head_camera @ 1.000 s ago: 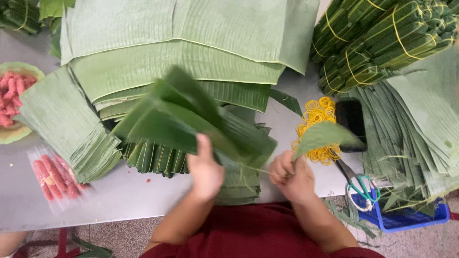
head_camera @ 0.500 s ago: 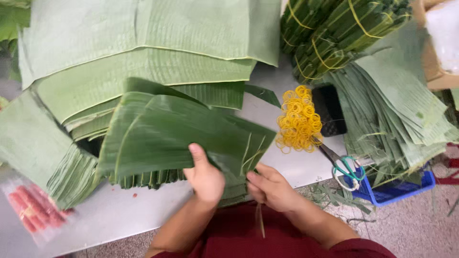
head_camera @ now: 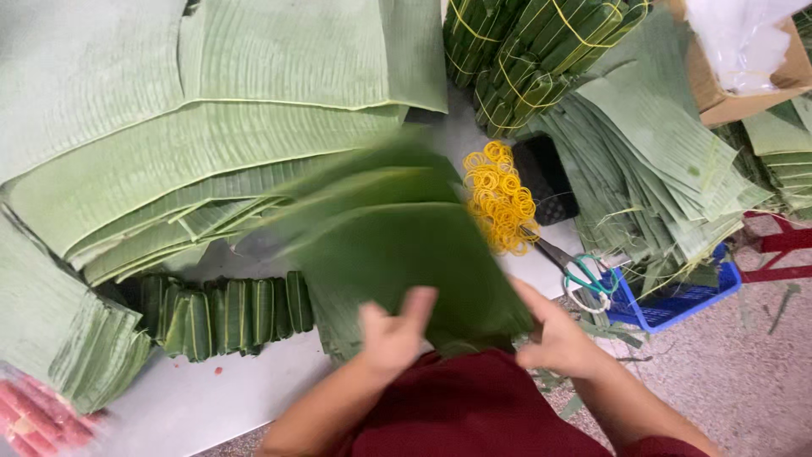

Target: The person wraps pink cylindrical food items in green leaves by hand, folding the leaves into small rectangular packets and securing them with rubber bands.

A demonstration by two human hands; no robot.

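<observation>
A stack of green banana leaf pieces (head_camera: 397, 245) lies blurred on the table edge in front of me. My left hand (head_camera: 391, 334) rests on its near edge with fingers spread. My right hand (head_camera: 554, 338) touches the stack's right near corner, fingers apart. Neither hand clearly grips a leaf. A row of folded leaf packets (head_camera: 224, 311) stands to the left of my left hand.
Large banana leaves (head_camera: 228, 93) cover the back of the grey table (head_camera: 194, 398). Yellow rubber bands (head_camera: 501, 199) and green-handled scissors (head_camera: 584, 275) lie at right, by a blue basket (head_camera: 677, 305). Tied leaf bundles (head_camera: 541, 51) sit at the back right; red sausages (head_camera: 34, 423) at front left.
The leaf stack has been swung flat toward the right. My left hand let go of its lower edge and opened; my right hand moved out to the stack's right corner.
</observation>
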